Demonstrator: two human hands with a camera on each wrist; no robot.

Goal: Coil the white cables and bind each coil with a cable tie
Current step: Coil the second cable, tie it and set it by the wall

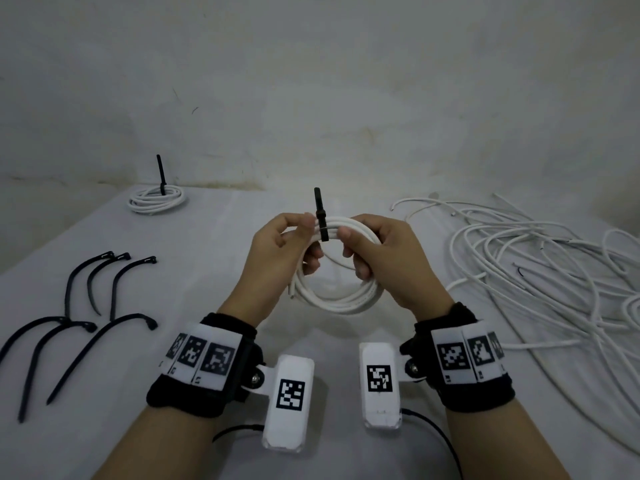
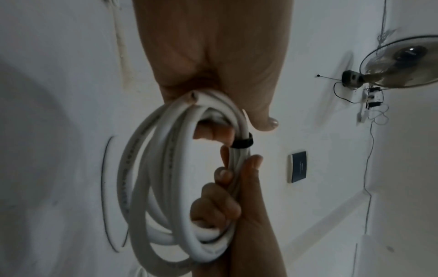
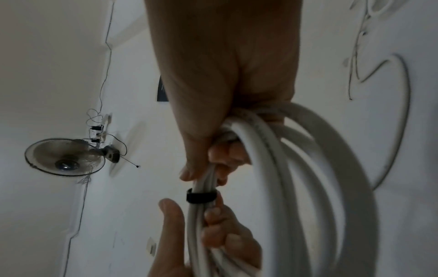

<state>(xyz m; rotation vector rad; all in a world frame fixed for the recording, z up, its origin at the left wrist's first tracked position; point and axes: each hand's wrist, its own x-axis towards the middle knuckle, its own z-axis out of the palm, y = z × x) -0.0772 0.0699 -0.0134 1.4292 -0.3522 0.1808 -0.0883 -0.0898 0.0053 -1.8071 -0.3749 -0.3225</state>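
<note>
Both hands hold one round coil of white plastic-sheathed cable (image 1: 341,292) up off the white cloth-covered table (image 1: 214,244), roughly over its middle. The left hand (image 1: 277,247) is clamped on the coil's top arc, thumb and fingers curled round the bundled strands; the right hand (image 1: 384,258) is closed on the same arc just to the other side, fingers through the loop. Between the two grips a black plastic cable tie (image 1: 321,216) circles the strands, its free tail standing up. Whether it is drawn fully tight is hard to judge, though the wrist views show the band (image 2: 242,142) sitting snug. A cut cable end (image 1: 291,292) sticks out below the left grip.

Left of the grip, nearer the table's front edge, six loose black cable ties (image 1: 86,306) lie spread apart. Right of the grip, a tangle of uncoiled white cable (image 1: 540,268) runs to the table's right edge. The bare cloth directly under and ahead of the hands is open. Beyond the left grip, near the far edge by the grey wall (image 1: 311,81), lies a finished white coil (image 1: 156,199) with its black tie tail (image 1: 160,174) upright.
</note>
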